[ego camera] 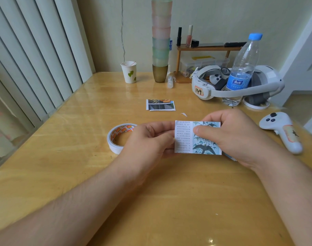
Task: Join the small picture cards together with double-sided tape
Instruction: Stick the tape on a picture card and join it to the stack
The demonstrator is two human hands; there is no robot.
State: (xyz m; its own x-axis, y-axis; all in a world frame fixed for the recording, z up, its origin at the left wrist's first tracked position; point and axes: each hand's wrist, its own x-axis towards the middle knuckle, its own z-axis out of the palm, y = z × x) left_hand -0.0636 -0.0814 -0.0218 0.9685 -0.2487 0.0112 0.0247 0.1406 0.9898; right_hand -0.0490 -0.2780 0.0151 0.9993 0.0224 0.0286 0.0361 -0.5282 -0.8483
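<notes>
Card in my hands: a small picture card (198,137) with a text column on its left part and dark birds on pale blue on its right part; I see it held above the desk (80,174), face up toward me.
Card axis: its long side runs left to right between my hands, the short edges facing each hand; the text reads upright from my side.
Left hand: my left hand (148,139) pinches the card's left short edge, fingers curled behind it.
Right hand: my right hand (231,137) grips the right part of the card, thumb pressed flat on the picture, fingers curled over the top edge.
Under the right hand: a thin blue-white paper edge (230,157) pokes out below the card; I cannot tell what it is.
Tape roll: the double-sided tape (117,137) lies flat on the desk just left of my left hand, partly hidden by it.
Other cards: a small stack of picture cards (160,105) lies flat beyond my hands, apart from them.
Paper scrap: a white sliver (184,114) lies between that stack and my hands.
Right of my right hand: a white controller (283,132) on the desk.
Farther beyond: a water bottle (244,68), a headset (222,86) and a paper cup (129,72).
</notes>
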